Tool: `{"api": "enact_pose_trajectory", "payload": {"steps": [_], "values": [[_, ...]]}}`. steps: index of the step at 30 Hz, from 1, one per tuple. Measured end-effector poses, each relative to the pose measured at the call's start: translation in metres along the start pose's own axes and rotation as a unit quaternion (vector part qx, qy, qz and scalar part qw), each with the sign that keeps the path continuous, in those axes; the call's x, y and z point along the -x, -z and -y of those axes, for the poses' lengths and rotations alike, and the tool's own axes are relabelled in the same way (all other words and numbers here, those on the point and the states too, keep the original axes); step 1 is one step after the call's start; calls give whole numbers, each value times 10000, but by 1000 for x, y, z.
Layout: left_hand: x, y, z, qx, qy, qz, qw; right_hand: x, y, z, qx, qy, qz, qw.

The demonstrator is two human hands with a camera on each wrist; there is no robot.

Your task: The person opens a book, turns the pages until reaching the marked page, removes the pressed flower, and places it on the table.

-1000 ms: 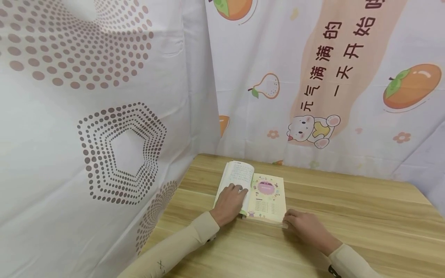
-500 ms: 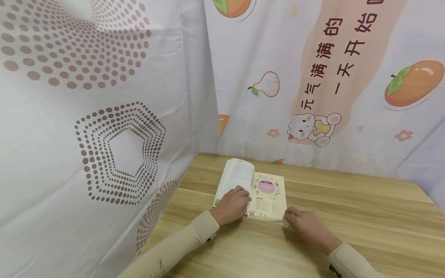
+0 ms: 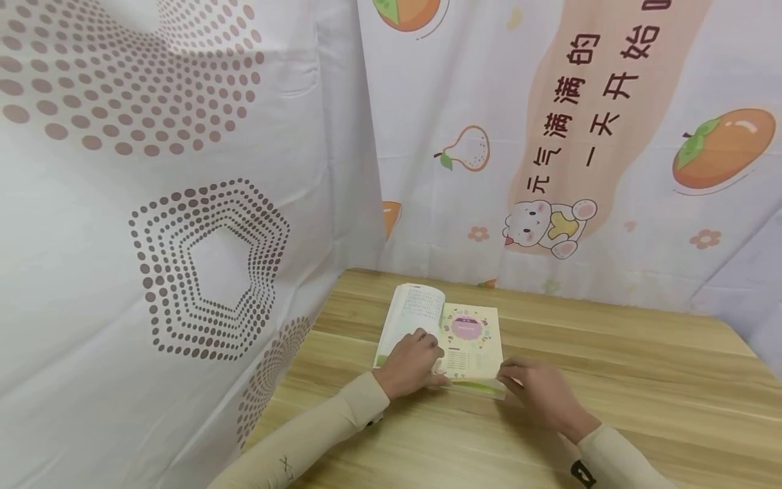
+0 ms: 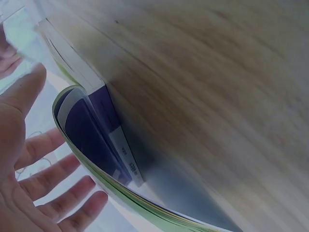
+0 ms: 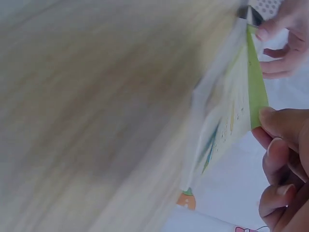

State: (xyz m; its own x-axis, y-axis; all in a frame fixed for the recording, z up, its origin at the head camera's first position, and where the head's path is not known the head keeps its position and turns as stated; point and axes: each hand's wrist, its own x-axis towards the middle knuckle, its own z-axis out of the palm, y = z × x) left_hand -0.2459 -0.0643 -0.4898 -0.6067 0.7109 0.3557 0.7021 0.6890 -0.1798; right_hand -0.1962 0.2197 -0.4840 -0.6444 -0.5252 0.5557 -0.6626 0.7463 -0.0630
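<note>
An open book (image 3: 421,302) lies on the wooden table, its printed left pages bulging up. On its cream right page (image 3: 470,353) is a pink round emblem. My left hand (image 3: 411,365) rests on the lower left pages near the fold, its fingers spread along the curved pages in the left wrist view. At the lower right corner, my right hand (image 3: 544,394) pinches a page (image 5: 258,92) between thumb and index finger. That page is lifted, with a green underside edge. The left wrist view shows the book's purple spine (image 4: 104,106).
A wooden table (image 3: 611,380) extends to the right of the book and in front of it. A white dotted curtain (image 3: 330,170) hangs at the left. Behind the table is a white cloth (image 3: 427,204) printed with fruit, a bear and Chinese characters.
My left hand has slid down and right towards the fold. My right hand now raises the page's lower corner, and a green strip shows beneath the lifted edge.
</note>
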Motion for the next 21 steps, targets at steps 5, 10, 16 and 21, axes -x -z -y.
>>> {"api": "enact_pose_trajectory", "payload": {"steps": [5, 10, 16, 21], "values": [[-2, -1, -2, -169, 12, -65, 9998, -9, 6, 2, -141, 152, -478, 9986], [-3, -2, -4, -137, 142, -7, 9998, -15, 11, 5, -284, 249, -866, 9955], [-2, -5, -6, -135, 372, -217, 9990, -15, 14, 7, -343, 41, -1080, 9935], [-2, -5, -2, -419, 522, -798, 9946, -9, 8, 5, -102, -185, -453, 9987]]}}
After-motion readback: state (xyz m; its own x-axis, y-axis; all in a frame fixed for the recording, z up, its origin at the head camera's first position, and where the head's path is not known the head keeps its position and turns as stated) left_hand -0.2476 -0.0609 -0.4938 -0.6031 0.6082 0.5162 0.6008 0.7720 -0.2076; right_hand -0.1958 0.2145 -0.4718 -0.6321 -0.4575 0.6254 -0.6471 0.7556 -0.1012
